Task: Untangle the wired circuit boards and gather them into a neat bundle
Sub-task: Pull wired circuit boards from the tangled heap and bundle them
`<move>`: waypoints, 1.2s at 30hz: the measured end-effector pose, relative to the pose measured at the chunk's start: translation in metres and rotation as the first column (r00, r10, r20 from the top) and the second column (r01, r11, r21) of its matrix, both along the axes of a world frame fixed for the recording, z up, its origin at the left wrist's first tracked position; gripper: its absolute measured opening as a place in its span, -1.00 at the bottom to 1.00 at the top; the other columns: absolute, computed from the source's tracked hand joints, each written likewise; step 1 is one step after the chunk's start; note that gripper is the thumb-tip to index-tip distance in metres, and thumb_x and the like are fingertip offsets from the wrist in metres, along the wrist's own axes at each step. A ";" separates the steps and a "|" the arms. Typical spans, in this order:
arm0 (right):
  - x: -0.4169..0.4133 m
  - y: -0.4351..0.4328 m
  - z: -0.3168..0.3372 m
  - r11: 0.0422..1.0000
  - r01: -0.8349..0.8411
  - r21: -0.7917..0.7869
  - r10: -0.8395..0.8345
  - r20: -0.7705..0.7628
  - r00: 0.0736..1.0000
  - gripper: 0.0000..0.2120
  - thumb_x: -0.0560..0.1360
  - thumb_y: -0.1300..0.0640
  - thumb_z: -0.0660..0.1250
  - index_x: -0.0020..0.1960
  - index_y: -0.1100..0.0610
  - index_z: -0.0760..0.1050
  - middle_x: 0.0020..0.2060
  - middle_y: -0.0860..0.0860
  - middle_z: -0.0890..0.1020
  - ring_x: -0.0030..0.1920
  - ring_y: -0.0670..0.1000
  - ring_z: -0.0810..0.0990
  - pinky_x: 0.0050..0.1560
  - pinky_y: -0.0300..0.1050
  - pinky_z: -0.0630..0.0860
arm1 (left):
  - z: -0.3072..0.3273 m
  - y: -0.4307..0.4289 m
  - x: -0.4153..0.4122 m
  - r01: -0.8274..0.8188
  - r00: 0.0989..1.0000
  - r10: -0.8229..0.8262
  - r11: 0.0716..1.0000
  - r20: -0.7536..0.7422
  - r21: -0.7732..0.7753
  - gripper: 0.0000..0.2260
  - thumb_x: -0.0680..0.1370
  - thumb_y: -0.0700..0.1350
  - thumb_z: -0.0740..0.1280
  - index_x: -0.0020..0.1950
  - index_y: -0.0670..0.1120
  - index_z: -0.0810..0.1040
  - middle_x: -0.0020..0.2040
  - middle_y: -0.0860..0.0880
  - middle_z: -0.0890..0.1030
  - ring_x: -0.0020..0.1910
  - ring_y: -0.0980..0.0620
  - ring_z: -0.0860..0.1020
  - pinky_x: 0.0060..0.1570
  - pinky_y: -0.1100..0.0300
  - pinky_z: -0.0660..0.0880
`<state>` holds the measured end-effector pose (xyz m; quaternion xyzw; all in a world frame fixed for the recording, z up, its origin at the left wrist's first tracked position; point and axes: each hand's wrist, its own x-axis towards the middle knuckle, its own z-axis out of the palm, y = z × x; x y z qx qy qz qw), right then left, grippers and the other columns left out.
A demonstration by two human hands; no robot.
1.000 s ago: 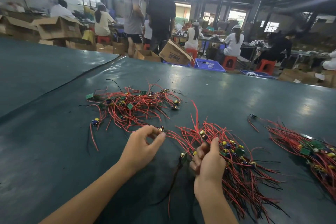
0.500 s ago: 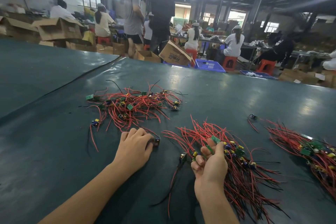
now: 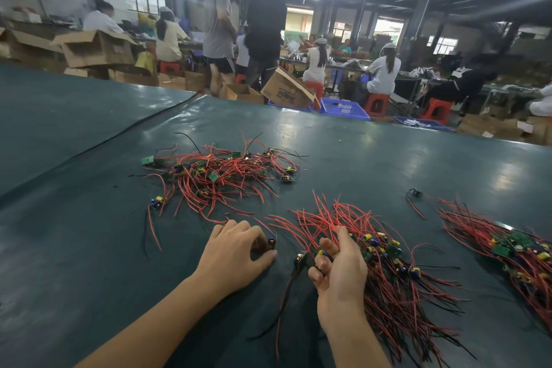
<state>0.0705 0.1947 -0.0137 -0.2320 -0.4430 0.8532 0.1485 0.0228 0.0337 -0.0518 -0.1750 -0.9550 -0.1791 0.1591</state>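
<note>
At 3 o'clock of left hand (image 3: 236,251), small board (image 3: 271,243) pinched between curled fingertips and thumb. Bundle (image 3: 388,281) further along 3 o'clock, gripped by right hand (image 3: 337,266); wires run 11-to-5 o'clock.

The left forearm, bare, comes in from 7 o'clock and runs toward 1 o'clock with the wrist straight. The left grip (image 3: 236,251) lies palm down, knuckles up. Its fingers are arched and curled over a small circuit board (image 3: 271,243), and the thumb stretches flat toward 3 o'clock just under that board. The right forearm, also bare, rises from 6 o'clock toward 12 o'clock. The right grip (image 3: 340,266) stands on edge with the thumb pointing to 12 o'clock. Its fingers (image 3: 320,261) curl back toward the palm on its 9 o'clock side, clutching part of the wire bundle (image 3: 388,278). The two grips are near each other but not touching, the left at 9 o'clock of the right.
</note>
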 end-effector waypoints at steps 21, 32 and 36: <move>0.007 -0.017 0.001 0.894 -0.130 0.430 0.204 -0.129 0.970 -0.73 0.57 0.09 0.33 -0.23 0.05 0.72 -0.27 0.07 0.69 -0.25 0.03 0.61 -0.06 -0.05 0.55 | 0.021 0.013 0.020 0.392 0.865 -0.273 0.891 -0.420 0.228 -0.86 0.46 -0.05 0.33 0.00 -0.01 0.49 -0.29 0.14 0.52 -0.30 0.18 0.48 -0.09 0.20 0.40; 0.010 -0.019 0.005 0.836 -0.178 0.518 0.304 -0.169 0.938 -0.75 0.58 0.17 0.30 -0.19 0.06 0.71 -0.30 0.01 0.72 -0.23 -0.13 0.68 -0.15 -0.24 0.62 | 0.017 0.018 0.024 0.256 0.902 -0.432 0.558 0.013 0.789 -0.61 0.57 0.20 0.19 -0.23 -0.07 0.54 -0.35 0.03 0.48 -0.35 0.06 0.44 -0.31 -0.06 0.41; 0.011 -0.018 0.002 0.783 -0.201 0.589 0.362 -0.167 0.917 -0.68 0.59 0.14 0.29 -0.23 -0.08 0.72 -0.21 0.03 0.73 -0.11 -0.06 0.70 -0.07 -0.19 0.62 | 0.020 0.019 0.023 0.196 0.901 -0.430 0.517 0.055 0.833 -0.59 0.56 0.17 0.21 -0.06 -0.16 0.61 -0.21 -0.15 0.63 -0.22 -0.14 0.59 -0.16 -0.10 0.51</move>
